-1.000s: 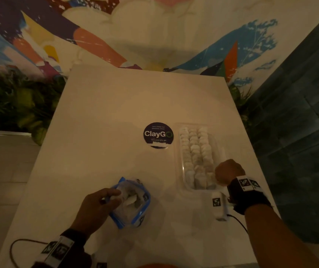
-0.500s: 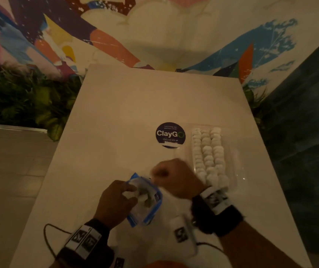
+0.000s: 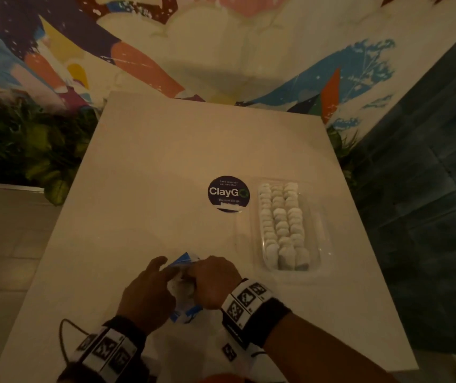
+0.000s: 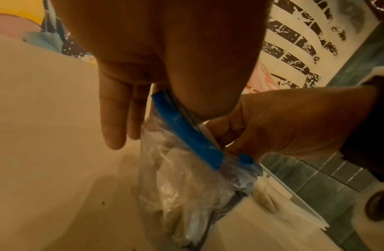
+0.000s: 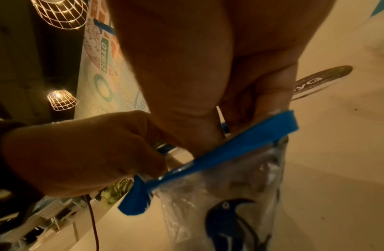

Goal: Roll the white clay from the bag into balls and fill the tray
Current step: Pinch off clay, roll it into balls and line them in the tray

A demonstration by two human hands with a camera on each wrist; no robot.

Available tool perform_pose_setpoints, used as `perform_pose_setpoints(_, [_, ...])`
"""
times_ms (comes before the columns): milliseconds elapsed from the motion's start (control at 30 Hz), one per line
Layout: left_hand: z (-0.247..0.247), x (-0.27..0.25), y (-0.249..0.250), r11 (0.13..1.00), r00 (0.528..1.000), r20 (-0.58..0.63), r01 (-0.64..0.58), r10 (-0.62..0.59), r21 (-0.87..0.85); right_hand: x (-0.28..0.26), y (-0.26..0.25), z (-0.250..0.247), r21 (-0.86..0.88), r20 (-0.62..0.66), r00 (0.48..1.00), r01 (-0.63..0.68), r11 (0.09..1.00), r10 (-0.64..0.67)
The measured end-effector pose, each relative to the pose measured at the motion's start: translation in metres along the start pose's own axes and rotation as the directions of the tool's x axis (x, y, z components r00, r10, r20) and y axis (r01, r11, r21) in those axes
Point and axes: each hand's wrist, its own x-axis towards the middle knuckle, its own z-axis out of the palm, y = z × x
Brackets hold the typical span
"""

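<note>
A clear zip bag [image 3: 184, 288] with a blue rim strip stands on the white table between my hands; white clay shows through its wall [image 4: 182, 186]. My left hand [image 3: 149, 291] holds the bag's rim on the left, thumb against the blue strip [image 4: 182, 132]. My right hand [image 3: 213, 280] reaches into the bag's mouth [image 5: 229, 152] with curled fingers; their tips are hidden inside, so what they hold is unseen. The clear plastic tray [image 3: 320, 244] lies to the right, with several white clay balls [image 3: 280, 225] in rows.
A round dark ClayGo sticker [image 3: 228, 193] sits on the table left of the tray. A white tagged device [image 3: 229, 352] and a dark cable [image 3: 63, 335] lie near the front edge. A mural wall and plants border the table.
My right hand left the near end of the tray, crossed to the left and went into the bag's mouth. My left hand stayed on the bag.
</note>
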Motion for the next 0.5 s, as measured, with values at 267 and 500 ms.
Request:
perform_pose_setpoints(267, [0.001, -0.005, 0.002, 0.981, 0.992, 0.07, -0.09, 0.104, -0.173, 0.002, 0.005, 0.013, 0.006, -0.09, 0.995, 0.047, 0.999, -0.046])
perform_pose_setpoints(500, [0.007, 0.001, -0.014, 0.986, 0.997, -0.008, -0.072, 0.072, -0.149, 0.0, 0.014, 0.023, 0.122, -0.073, 0.997, 0.031, 0.992, -0.023])
